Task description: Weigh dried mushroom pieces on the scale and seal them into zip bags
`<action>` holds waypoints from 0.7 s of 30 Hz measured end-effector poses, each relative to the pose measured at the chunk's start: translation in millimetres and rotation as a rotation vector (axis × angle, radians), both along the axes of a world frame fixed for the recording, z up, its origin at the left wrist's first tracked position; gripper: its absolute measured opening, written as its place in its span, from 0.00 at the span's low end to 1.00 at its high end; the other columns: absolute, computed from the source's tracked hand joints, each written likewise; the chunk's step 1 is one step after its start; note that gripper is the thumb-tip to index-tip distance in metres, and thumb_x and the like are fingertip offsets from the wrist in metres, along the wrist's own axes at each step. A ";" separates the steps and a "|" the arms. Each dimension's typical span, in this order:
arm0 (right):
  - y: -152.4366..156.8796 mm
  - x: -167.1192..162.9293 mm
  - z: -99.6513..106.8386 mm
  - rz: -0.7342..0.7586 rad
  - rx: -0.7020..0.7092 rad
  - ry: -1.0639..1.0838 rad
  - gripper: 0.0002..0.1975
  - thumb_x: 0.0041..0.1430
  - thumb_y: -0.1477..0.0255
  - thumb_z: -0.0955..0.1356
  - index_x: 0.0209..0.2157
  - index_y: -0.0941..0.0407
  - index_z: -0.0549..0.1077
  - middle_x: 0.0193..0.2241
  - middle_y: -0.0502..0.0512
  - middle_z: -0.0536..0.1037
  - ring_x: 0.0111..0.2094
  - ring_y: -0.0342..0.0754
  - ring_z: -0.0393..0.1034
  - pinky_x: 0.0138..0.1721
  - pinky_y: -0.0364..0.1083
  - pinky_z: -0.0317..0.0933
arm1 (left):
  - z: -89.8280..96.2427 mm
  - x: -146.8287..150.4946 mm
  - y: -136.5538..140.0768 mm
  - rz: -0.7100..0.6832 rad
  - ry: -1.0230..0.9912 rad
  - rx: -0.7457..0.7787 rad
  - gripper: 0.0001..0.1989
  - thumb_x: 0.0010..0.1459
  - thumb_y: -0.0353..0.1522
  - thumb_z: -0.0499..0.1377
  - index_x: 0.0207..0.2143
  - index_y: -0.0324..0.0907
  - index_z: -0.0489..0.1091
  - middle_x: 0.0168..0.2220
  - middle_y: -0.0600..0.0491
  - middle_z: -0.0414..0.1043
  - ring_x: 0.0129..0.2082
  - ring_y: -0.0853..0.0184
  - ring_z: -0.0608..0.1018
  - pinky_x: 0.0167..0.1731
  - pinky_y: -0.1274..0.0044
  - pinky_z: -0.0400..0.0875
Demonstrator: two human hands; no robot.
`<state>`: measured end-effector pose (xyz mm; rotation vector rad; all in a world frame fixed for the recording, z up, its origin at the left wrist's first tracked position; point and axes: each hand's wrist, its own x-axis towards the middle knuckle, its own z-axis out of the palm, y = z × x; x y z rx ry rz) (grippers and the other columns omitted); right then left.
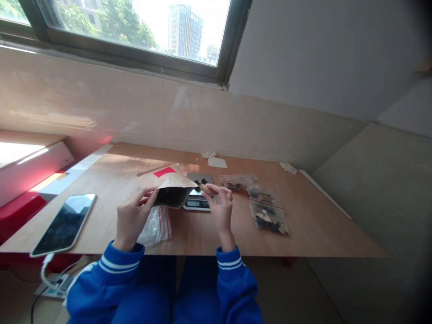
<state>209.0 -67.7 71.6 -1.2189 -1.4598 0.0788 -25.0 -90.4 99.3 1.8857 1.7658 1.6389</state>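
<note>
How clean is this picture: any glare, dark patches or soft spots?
All in the head view: the window burns out white at the sky; light patches streak the wall; the pouch is nearly black inside; the scale display is too small to read; the upper right edge fades dark and blurry.

A phone (64,225) is lying at the left of the desk (324,220), its white cable (45,272) hanging below the near edge by a power strip (56,287). Near the wall (135,108), a white card (218,162) is resting just beside a crumpled white scrap (209,155); a second scrap (287,168) is sitting well to the right. Above, a window (160,22) is showing trees (124,22) and a tower (184,31).
</note>
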 end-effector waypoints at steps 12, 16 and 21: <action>65.2 34.5 -52.5 0.285 -0.261 -0.110 0.13 0.60 0.76 0.63 0.43 0.55 0.77 0.43 0.59 0.78 0.47 0.50 0.71 0.52 0.51 0.63 | 1.5 -1.5 -3.1 -0.046 -0.013 -0.017 0.10 0.57 0.40 0.60 0.38 0.46 0.77 0.28 0.58 0.78 0.28 0.70 0.81 0.30 0.84 0.74; 56.2 33.8 -42.4 0.260 -0.171 -0.182 0.17 0.59 0.79 0.61 0.44 0.54 0.76 0.50 0.59 0.76 0.53 0.51 0.67 0.57 0.55 0.58 | 0.6 -0.6 -3.1 -0.049 -0.009 -0.009 0.10 0.57 0.39 0.61 0.38 0.46 0.77 0.27 0.59 0.78 0.28 0.70 0.81 0.30 0.85 0.74; 12.4 7.3 -12.9 0.182 0.050 -0.169 0.17 0.57 0.83 0.58 0.37 0.55 0.75 0.43 0.59 0.75 0.49 0.51 0.68 0.52 0.54 0.62 | 0.8 1.5 -3.8 -0.058 -0.013 -0.007 0.10 0.58 0.39 0.60 0.38 0.46 0.77 0.27 0.59 0.78 0.28 0.70 0.81 0.30 0.84 0.74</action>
